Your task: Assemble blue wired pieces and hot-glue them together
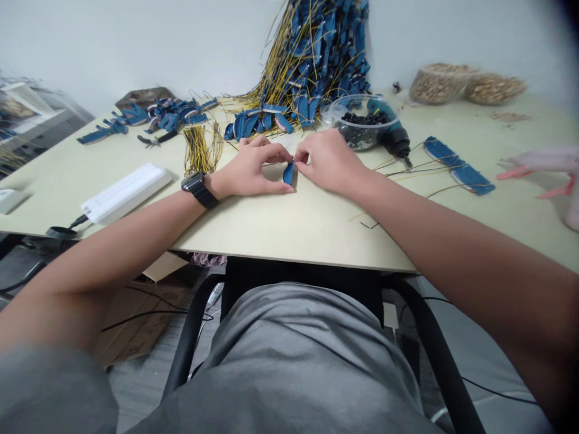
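Observation:
Between the thumb and index finger of my left hand [257,167] is a small curved blue piece [288,173], held just above the tabletop. The fingertips of my right hand [328,158] are pinched together at the upper end of that piece. What they grip is too small to make out. Behind my hands lies a row of similar blue pieces [248,125]. Left of my left wrist is a bundle of yellow and black wires [199,150]. To the right, a strip of joined blue pieces [459,166] has thin wires running from it toward my right forearm.
A round clear tub [364,129] of black parts stands beside a power drill [398,141]. A tall heap of blue pieces with yellow wires [316,54] rises at the back. Cutters [156,139], a white power strip [127,191], a pink glue gun [547,166] and bags [441,83] lie around.

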Tool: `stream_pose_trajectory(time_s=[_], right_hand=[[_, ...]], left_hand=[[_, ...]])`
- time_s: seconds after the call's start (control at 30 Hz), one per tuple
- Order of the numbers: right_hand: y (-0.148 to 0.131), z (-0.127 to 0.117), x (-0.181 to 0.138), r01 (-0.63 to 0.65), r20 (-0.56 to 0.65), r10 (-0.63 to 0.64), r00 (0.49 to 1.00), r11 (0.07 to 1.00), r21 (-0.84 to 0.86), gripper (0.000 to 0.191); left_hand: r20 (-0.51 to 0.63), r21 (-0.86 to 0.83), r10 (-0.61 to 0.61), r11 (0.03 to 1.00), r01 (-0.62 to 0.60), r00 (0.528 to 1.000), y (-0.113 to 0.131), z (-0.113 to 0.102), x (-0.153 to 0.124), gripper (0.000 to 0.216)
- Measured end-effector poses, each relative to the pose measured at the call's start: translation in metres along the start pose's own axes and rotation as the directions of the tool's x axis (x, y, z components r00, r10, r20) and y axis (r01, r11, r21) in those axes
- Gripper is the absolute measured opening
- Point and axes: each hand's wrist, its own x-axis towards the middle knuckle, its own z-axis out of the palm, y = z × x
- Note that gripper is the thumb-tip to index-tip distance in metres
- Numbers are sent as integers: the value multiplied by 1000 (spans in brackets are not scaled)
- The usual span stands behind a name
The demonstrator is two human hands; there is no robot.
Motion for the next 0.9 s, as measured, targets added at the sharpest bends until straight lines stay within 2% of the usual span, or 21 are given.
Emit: stream_pose_trajectory(time_s=[0.27,0.6,0.9], right_hand=[[-7,-3,-3,-6,23,7,1000,997,-80,35],[-6,-5,-3,13,45,-11,999,999,-52,31],[-5,-2,-4,19,29,-18,999,1000,-21,32]], left_hand=[[15,-2,-11,1000,11,1000,2,-2,0,114],[39,4,-12,1000,12,999,3,-4,-1,109],[7,-25,-6,1000,6,1000,4,-2,0,105]])
